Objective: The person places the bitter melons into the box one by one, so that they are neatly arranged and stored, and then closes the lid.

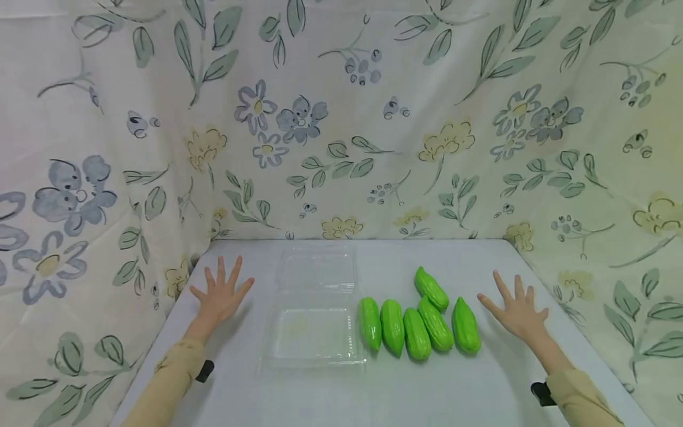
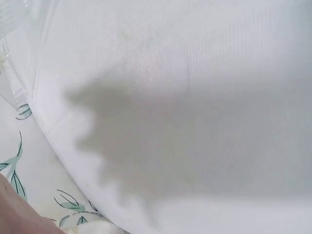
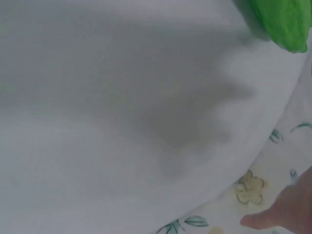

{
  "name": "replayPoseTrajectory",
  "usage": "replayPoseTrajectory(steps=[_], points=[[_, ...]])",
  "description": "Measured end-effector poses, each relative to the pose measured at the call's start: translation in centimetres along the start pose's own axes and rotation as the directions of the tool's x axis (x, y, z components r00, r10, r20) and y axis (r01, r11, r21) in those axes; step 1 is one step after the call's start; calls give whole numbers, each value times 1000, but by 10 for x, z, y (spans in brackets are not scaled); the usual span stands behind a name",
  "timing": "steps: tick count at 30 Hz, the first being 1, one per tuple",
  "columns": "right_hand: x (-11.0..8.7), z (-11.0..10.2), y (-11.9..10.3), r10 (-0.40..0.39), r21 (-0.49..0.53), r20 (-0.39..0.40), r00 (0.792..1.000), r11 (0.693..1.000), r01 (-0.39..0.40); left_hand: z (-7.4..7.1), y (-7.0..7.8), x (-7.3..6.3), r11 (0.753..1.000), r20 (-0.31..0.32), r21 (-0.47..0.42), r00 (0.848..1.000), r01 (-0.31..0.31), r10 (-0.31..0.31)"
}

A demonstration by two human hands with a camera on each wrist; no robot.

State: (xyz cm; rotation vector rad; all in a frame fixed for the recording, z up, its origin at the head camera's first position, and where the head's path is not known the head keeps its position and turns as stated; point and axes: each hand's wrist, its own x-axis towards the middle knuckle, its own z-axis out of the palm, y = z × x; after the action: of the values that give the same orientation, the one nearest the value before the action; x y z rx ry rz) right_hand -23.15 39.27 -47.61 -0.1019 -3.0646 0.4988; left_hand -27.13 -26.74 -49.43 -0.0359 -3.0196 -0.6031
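Note:
Several bright green, ridged vegetables that look like bitter melons [image 1: 392, 327] lie in a loose group right of the table's middle. Left of them sits a clear plastic clamshell box [image 1: 320, 362], its lid [image 1: 320, 252] folded back toward the far edge; I see nothing inside. My left hand [image 1: 217, 296] hovers left of the box with fingers spread, holding nothing. To the right of the nearest bitter melon [image 1: 466, 327], my right hand [image 1: 516, 313] is likewise held above the table, fingers spread. One bitter melon [image 3: 285, 22] shows at the top right of the right wrist view.
The white table [image 1: 427, 397] carries these things. A floral cloth [image 1: 341, 118] hangs behind it and along both sides, close to the table's edges. A dark wrist device [image 1: 543, 394] is worn at the right wrist, and another [image 1: 205, 371] at the left.

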Motion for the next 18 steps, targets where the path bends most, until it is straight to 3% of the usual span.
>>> replayPoseTrajectory(steps=[12, 18], points=[[-11, 12, -12, 12, 135, 110, 994, 990, -27, 9, 9, -12, 992, 34, -127, 999, 19, -15], [-16, 16, -17, -29, 270, 112, 993, 963, -2, 11, 14, -16, 983, 30, -184, 999, -5, 11]])
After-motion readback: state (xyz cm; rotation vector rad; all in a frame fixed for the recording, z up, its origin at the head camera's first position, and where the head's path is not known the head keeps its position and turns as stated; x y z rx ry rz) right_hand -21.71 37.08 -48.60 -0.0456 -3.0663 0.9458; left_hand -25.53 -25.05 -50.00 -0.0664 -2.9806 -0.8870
